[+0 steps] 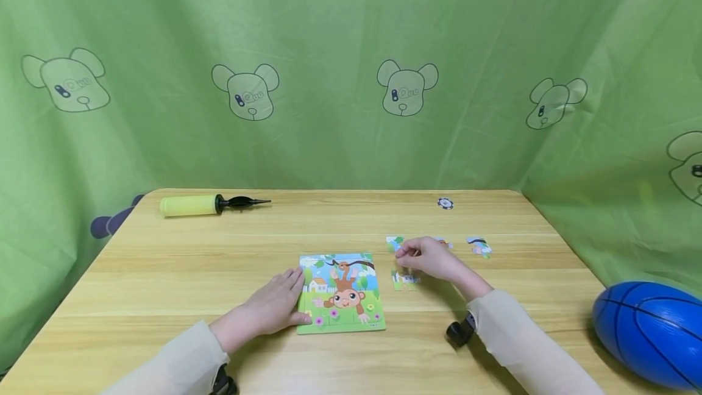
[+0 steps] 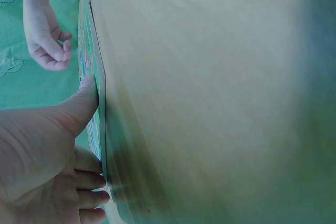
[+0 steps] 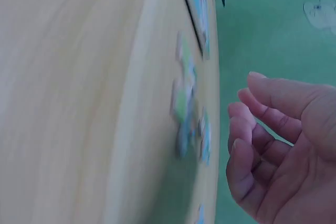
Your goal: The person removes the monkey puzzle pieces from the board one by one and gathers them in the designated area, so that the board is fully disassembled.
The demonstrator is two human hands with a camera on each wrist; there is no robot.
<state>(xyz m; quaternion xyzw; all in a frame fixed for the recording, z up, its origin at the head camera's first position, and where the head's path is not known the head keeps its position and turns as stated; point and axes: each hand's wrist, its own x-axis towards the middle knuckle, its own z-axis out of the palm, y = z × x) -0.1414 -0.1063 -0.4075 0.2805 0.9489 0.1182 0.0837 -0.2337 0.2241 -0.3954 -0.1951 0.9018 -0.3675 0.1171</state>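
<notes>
A square jigsaw puzzle board (image 1: 342, 294) with a monkey hanging from a branch lies flat on the table. My left hand (image 1: 276, 300) rests at its left edge, fingers straight along the side and thumb (image 2: 81, 103) on the picture. Loose jigsaw pieces lie right of the board. My right hand (image 1: 428, 258) hovers over them with loosely curled fingers, and nothing shows between fingers and thumb in the right wrist view. Below it is a piece with a house and fence (image 1: 404, 281). Behind are a leafy piece (image 1: 393, 243) and one mostly hidden by the hand. Farther right lies a branch piece (image 1: 479, 247).
On the wooden table (image 1: 192, 273), a yellow hand pump (image 1: 192, 205) with a black nozzle lies at the back left. A round poker chip (image 1: 445, 203) is at the back right. A blue ball (image 1: 649, 334) sits at the right edge. Green curtains (image 1: 329, 157) surround the table.
</notes>
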